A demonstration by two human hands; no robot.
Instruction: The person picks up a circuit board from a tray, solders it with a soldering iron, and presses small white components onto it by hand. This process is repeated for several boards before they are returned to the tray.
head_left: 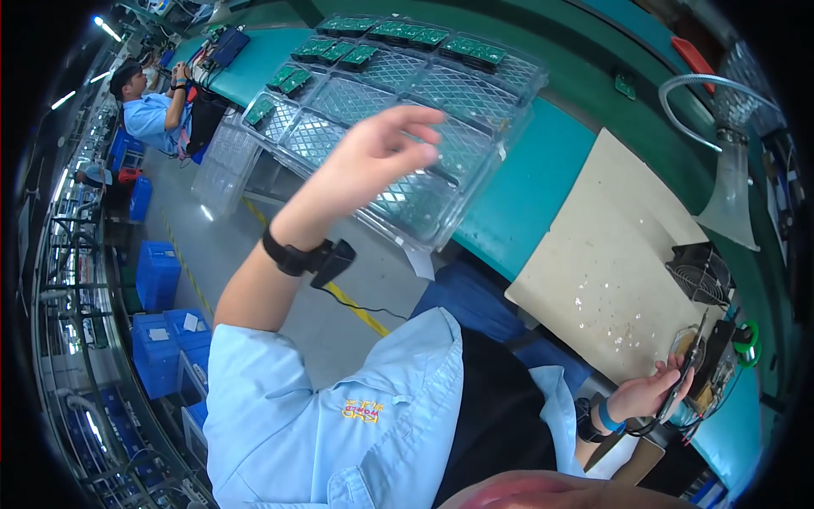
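My left hand (383, 159) is raised over a clear plastic tray (443, 204) with many compartments. Its fingers are apart and slightly blurred, and nothing shows between them. Green circuit boards (407, 34) fill some of the tray's far and left compartments; those nearest the hand show bare ridged plastic. At the lower right, my right hand (649, 394) is closed around a slim dark pen-shaped tool (685, 373), whose exact kind I cannot make out. The tool points away from me, beside a small round holder and a dark box at the bench edge.
A beige mat (606, 246) with small pale scraps lies on the teal bench (543, 170). A black fan (699, 271), a green tape roll (747, 343) and a clear funnel (729, 199) on a hose stand to the right. Another person (157, 114) sits far left, near blue bins (158, 276).
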